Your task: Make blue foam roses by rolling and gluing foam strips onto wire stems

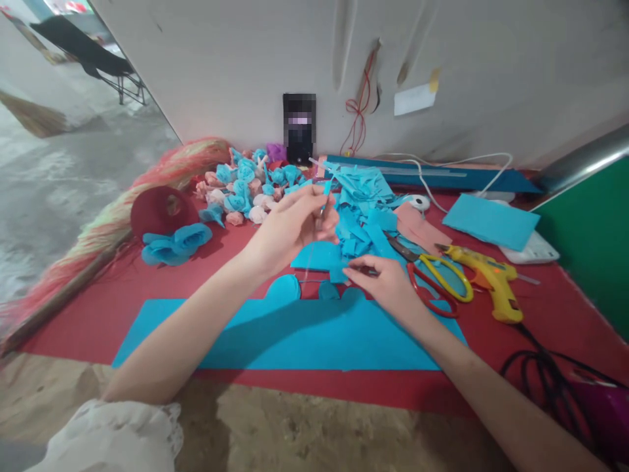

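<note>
My left hand (289, 226) is raised over the red mat (88, 321), its fingers pinched on a thin stick (323, 203) with a bit of blue paper at its tip. My right hand (386, 280) rests lower, fingers curled and touching blue paper scraps (366, 210) by the edge of a blue piece (319, 257). A large blue sheet (295, 334) with scalloped top lies under both forearms. Whether the right hand grips a piece I cannot tell.
Red-and-yellow scissors (439, 282) and a yellow glue gun (494, 282) lie right of my right hand, its black cord (545, 373) trailing off. Blue and pink paper flowers (246, 190) pile at the back, a blue rose (174, 244), a broom (113, 223) on the left, a phone (299, 128) against the wall.
</note>
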Motion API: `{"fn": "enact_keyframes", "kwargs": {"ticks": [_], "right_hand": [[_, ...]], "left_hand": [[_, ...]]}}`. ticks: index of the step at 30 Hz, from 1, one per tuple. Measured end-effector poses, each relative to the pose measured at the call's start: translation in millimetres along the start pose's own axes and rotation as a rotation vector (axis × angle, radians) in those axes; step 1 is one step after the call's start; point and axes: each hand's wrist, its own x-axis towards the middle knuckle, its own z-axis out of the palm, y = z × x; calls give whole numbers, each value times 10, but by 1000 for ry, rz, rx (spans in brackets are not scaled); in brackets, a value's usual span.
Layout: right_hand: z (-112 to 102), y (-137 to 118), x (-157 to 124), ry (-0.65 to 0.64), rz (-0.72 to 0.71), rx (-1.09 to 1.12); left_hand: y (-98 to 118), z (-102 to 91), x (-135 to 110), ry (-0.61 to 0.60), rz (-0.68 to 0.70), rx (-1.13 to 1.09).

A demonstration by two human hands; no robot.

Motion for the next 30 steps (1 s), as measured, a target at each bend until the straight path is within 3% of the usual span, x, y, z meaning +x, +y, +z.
{"fn": "enact_keyframes", "kwargs": {"ticks": [8,15,23,30], "right_hand": [[-253,-146,-29,133,141,323],[-309,-275,-66,158,140,388],[-488,-110,43,370,37,175],[-496,142,108,466,-25,-242]], "left_hand": [[-198,74,41,-66,-158,467],[-284,90,37,-54,-174,589],[-325,60,91,-59,-196,557],[-336,44,103,-66,-191,528]]}}
